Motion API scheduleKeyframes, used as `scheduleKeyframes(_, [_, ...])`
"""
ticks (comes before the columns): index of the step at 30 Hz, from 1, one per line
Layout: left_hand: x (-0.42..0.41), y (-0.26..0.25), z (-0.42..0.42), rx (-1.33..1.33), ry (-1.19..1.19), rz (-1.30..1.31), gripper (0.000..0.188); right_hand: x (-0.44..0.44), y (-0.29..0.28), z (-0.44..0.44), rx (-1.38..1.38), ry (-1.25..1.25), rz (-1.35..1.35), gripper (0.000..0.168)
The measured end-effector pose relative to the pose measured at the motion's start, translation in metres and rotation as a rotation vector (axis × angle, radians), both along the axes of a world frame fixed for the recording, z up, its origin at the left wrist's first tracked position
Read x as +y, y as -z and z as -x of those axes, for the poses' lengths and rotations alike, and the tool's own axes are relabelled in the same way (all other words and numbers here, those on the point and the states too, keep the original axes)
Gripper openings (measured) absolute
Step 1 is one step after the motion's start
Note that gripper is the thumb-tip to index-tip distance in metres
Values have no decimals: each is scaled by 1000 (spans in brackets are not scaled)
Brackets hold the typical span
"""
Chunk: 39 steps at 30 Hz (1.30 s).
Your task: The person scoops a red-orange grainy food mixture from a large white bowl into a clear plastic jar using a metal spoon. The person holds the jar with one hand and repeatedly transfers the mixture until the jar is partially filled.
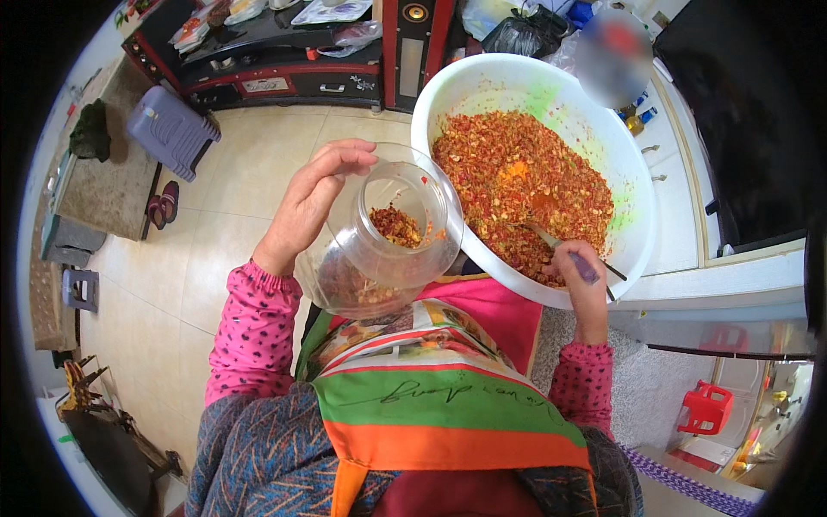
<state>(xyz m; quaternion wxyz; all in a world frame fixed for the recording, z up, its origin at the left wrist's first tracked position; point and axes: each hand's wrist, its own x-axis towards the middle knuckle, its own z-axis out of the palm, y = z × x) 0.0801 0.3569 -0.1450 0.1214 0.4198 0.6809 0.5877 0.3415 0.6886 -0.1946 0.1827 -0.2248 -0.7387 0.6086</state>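
My left hand (316, 187) holds a clear wide-mouthed jar (439, 258) against its side, over my lap. Some chopped red and yellow mixture (395, 226) shows inside the jar, seen through its round mouth. To the right stands a big white tub (636, 245), its bottom covered by a chopped chili mixture (497, 161) with an orange patch on top. My right hand (581, 278) grips a metal spoon (546, 236) with a purple handle, over the tub's near edge. The spoon's bowl is sunk in the mixture. Two thin dark stick ends jut out beside that hand.
A grey-blue stack of plastic stools (171, 129) and a pair of slippers (163, 205) are on the tiled floor at left. A black and red cabinet (284, 81) stands ahead. Plastic bags (526, 35) lie behind the tub, and a white cabinet (672, 174) flanks it at right.
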Motion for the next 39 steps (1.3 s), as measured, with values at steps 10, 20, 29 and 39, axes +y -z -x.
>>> scheduleKeyframes(10, [-1, 0, 0, -9, -7, -5, 40, -21, 0, -5, 60, -83, -510, 5])
scheduleKeyframes(20, [0, 0, -1, -16, -11, -43, 39, -31, 13, -13, 70, 38, -328, 7])
scheduleKeyframes(29, [0, -3, -1, 4, -7, -20, 40, -31, -18, -28, 76, 347, 187, 15])
scheduleKeyframes(39, [0, -2, -1, -7, -17, 0, 40, -27, 0, -26, 10, 213, 234, 26])
